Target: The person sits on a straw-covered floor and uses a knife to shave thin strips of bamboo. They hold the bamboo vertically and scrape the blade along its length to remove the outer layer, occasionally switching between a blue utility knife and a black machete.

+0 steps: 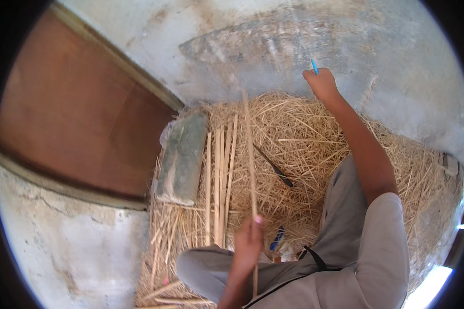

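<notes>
The left hand [248,242] clasps a slender stick [249,154] pointing forward; the right hand [322,85], closed round a blue pen-like object [314,66], sits right of the stick's far tip.

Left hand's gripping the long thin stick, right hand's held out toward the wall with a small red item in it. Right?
Not quite: the small item is bright blue, not red, as the head view shows. The left hand does grip the long thin stick, and the right hand is held out toward the wall.
</notes>
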The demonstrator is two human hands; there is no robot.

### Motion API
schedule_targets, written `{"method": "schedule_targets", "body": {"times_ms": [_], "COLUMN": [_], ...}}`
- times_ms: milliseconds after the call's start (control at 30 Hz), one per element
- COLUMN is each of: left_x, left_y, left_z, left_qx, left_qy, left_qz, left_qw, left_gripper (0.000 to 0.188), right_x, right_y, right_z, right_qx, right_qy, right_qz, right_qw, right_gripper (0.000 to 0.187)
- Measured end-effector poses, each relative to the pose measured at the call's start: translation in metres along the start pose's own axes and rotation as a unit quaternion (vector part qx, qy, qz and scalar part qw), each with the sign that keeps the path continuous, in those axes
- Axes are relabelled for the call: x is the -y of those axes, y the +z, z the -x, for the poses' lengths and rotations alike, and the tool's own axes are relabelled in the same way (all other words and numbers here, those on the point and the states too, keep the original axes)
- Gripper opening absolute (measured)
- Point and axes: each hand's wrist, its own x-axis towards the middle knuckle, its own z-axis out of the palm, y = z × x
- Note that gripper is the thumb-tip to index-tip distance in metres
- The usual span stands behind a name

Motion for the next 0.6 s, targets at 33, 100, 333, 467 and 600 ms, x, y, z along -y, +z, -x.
{"method": "schedule_targets", "body": {"times_ms": [33, 100, 333, 467, 600], "left_x": [-0.002, -0.018, -0.041, -0.044, -0.031], "left_y": [-0.006, -0.012, -0.021, -0.015, -0.013], "left_z": [-0.007, -0.021, -0.040, -0.046, -0.052], "left_qx": [-0.012, 0.006, -0.014, -0.055, -0.117], "left_qy": [-0.025, -0.024, 0.037, 0.085, 0.133], "left_qz": [0.073, 0.136, 0.238, 0.215, 0.093], "left_qw": [0.997, 0.990, 0.970, 0.971, 0.980], "left_gripper": [0.033, 0.032, 0.032, 0.033, 0.036], "right_x": [0.011, 0.021, 0.040, 0.055, 0.059], "right_y": [0.008, 0.024, 0.100, 0.106, 0.110], "right_z": [0.017, 0.044, 0.169, 0.193, 0.183], "right_qx": [0.018, 0.119, 0.226, 0.229, 0.207], "right_qy": [-0.014, -0.075, -0.311, -0.368, -0.396], "right_qz": [0.018, 0.064, 0.010, 0.055, 0.123], "right_qw": [1.000, 0.988, 0.923, 0.900, 0.886], "right_gripper": [0.038, 0.035, 0.016, 0.010, 0.010]}}
